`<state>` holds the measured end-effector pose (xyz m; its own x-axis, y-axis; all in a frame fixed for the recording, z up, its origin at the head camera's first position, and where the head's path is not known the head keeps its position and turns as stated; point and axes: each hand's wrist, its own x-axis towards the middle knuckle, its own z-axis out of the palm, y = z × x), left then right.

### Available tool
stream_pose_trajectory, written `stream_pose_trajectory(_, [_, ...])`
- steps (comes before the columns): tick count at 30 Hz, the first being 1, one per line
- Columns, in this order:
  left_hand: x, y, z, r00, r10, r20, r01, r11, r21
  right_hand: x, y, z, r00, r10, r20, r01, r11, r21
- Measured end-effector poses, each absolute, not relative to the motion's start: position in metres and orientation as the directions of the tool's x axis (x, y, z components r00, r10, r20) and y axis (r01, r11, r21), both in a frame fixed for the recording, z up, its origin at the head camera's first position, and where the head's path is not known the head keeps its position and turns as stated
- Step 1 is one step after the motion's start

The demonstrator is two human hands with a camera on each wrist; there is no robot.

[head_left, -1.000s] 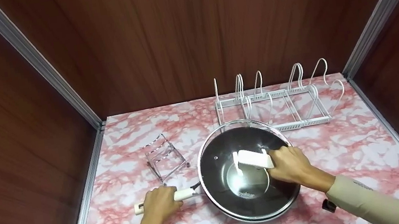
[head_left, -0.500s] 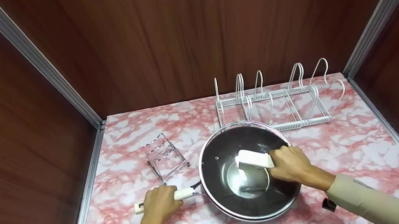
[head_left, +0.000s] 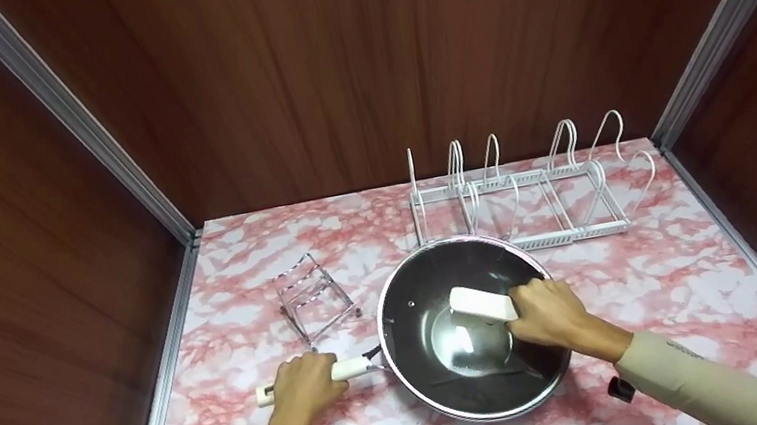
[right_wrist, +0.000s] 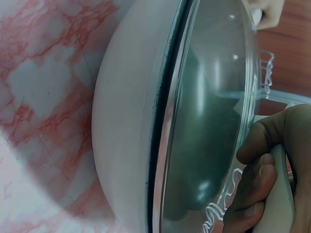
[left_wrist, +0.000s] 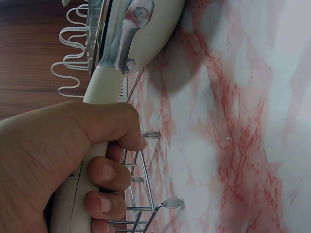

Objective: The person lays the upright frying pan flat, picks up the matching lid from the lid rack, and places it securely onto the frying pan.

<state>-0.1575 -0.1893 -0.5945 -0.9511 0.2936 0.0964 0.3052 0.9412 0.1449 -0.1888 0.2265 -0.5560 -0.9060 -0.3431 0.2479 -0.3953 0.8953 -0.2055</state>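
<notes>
My left hand (head_left: 306, 387) grips the cream handle (head_left: 351, 367) of a wok, its fingers curled round it in the left wrist view. The wok (right_wrist: 126, 116) is cream outside with a dark rim, and its rounded side shows in the right wrist view. Over its mouth sits a domed glass lid (head_left: 426, 273) with a metal rim, close against the wok's rim and nearly lined up with it. My right hand (head_left: 550, 311) holds the lid by its white bar handle (head_left: 480, 303). Through the glass the wok's dark inside shows.
Behind the wok stands a white wire rack (head_left: 572, 235) with tall looped dividers. A small chrome wire rack (head_left: 332, 325) is just beyond my left hand. Wood-grain panels (head_left: 356, 71) enclose the pink-and-white marbled table (head_left: 233, 251) at the back and both sides.
The lid's far edge has come slightly toward me and down, so its rim now lines up more closely with the wok's. Both hands keep their holds and have barely moved.
</notes>
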Motion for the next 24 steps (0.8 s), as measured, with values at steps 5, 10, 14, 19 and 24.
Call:
stream_pose_trajectory(5, [-0.1568, -0.1891, -0.5933, -0.952, 0.292, 0.094, 0.303, 0.942, 0.144, -0.1886, 0.2267, -0.5549, -0.906, -0.345, 0.245, -0.397, 0.894, -0.208])
stream_pose_trajectory(10, [-0.1561, -0.1891, -0.5933, -0.955, 0.287, 0.078, 0.296, 0.944, 0.149, -0.187, 0.2273, -0.5567, -0.906, -0.351, 0.238, -0.399, 0.894, -0.202])
stream_pose_trajectory(14, [-0.1568, -0.1895, -0.5934, -0.955, 0.284, 0.086, 0.294, 0.944, 0.149, -0.1863, 0.2269, -0.5565, -0.906, -0.349, 0.24, -0.398, 0.895, -0.199])
stream_pose_trajectory(19, [-0.1572, -0.1898, -0.5932, -0.953, 0.286, 0.099, 0.298, 0.944, 0.145, -0.1863, 0.2259, -0.5558, -0.907, -0.344, 0.245, -0.395, 0.895, -0.205])
stream_pose_trajectory(24, [-0.1577, -0.1902, -0.5936, -0.952, 0.289, 0.098, 0.301, 0.942, 0.15, -0.1865, 0.2257, -0.5547, -0.909, -0.342, 0.24, -0.393, 0.894, -0.214])
